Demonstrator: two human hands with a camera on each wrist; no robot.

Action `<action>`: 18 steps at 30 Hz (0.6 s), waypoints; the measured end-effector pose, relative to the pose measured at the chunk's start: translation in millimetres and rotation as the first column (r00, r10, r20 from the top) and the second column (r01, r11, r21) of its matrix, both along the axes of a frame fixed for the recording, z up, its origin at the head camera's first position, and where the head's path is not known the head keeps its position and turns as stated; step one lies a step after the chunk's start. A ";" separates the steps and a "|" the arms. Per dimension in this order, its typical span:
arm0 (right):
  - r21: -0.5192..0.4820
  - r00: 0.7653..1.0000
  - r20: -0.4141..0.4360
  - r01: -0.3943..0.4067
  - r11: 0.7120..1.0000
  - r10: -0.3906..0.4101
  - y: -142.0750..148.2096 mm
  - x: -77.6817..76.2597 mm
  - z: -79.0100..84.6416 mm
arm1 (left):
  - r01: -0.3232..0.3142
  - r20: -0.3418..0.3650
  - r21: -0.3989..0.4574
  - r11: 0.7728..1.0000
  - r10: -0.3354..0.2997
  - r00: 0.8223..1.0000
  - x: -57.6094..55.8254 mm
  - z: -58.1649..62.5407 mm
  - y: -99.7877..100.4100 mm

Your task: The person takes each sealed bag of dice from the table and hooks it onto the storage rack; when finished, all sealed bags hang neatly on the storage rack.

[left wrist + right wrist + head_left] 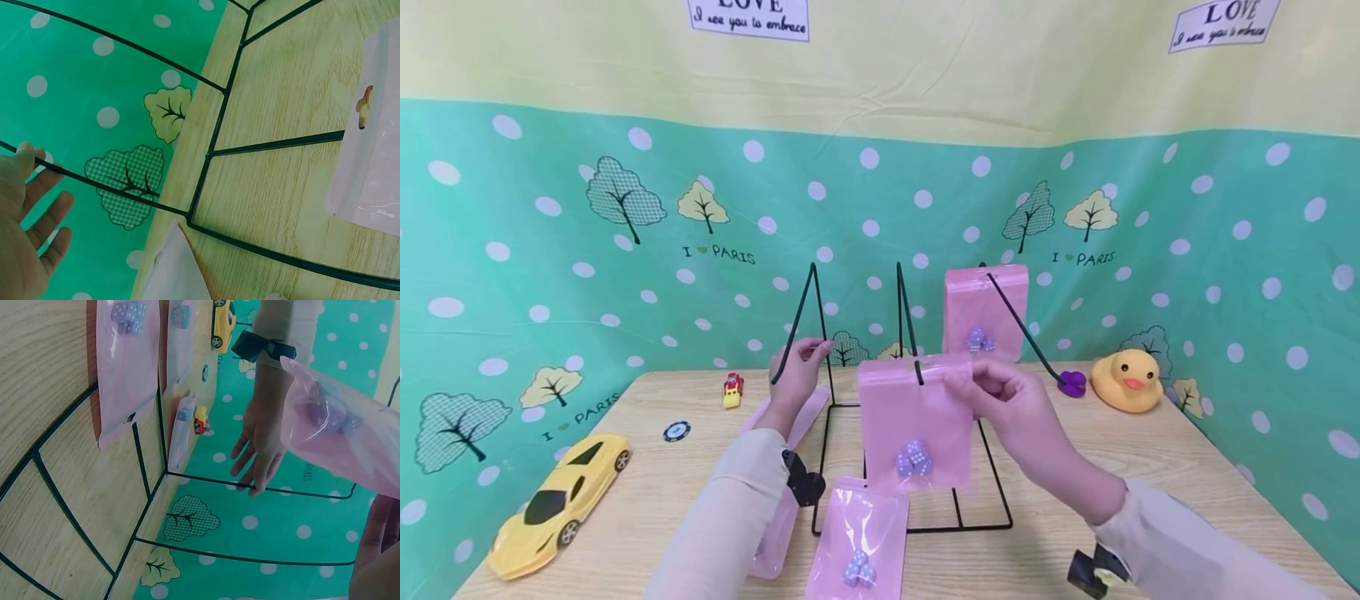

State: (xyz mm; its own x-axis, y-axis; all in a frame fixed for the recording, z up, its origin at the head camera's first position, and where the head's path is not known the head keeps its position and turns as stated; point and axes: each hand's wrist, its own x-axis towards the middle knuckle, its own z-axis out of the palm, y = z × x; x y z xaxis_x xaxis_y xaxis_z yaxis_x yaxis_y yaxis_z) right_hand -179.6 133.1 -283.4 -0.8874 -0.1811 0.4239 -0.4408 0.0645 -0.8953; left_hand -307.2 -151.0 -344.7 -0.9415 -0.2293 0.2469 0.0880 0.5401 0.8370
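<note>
A black wire rack (pixel 958 527) with three sloping prongs stands on the table. My left hand (pixel 797 375) pinches its left upright between thumb and index finger, the other fingers loose in the left wrist view. My right hand (pixel 1018 408) pinches the top right corner of a pink zip bag (pixel 880 417) with purple dice (pixel 915 458) inside. The tip of the middle prong (pixel 916 350) shows in front of this bag's top edge. A second pink bag (pixel 962 308) of dice hangs on the right prong (pixel 1022 325). Nothing hangs on the left prong (pixel 793 321).
Another pink bag (pixel 880 521) with dice lies at the rack's front; more (pixel 778 542) lie beneath my left forearm. Leftward are a yellow toy car (pixel 561 504), a poker chip (pixel 677 431) and a small red-yellow toy (pixel 733 389). A rubber duck (pixel 1126 383) and purple toy (pixel 1072 383) sit right.
</note>
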 end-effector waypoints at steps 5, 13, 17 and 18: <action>0.000 0.998 0.043 0.046 0.999 -0.046 -4.8 -13.2 -0.3 | -0.003 -0.002 -0.002 1.000 0.003 1.000 -0.3 0.4 0.5; 0.023 0.993 0.058 0.099 0.995 -0.100 -11.8 -37.3 3.1 | 0.002 -0.004 0.002 1.000 -0.002 1.000 -0.1 -0.3 0.8; 0.025 0.992 0.073 0.103 0.994 -0.104 -14.6 -47.9 3.4 | 0.004 -0.006 -0.005 1.000 -0.004 1.000 0.0 -0.6 0.4; 0.026 0.991 0.076 0.107 0.994 -0.108 -15.4 -50.4 3.4 | 0.004 -0.006 -0.006 1.000 -0.004 1.000 0.2 -0.6 0.2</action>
State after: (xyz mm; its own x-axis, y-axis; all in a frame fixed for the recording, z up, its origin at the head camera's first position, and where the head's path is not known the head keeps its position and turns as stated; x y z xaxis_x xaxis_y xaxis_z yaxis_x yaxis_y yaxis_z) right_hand -229.9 117.7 -280.0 -0.9320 -0.0910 0.3507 -0.3602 0.1274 -0.9241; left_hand -307.0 -150.8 -345.3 -0.9411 -0.2240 0.2534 0.0948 0.5445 0.8334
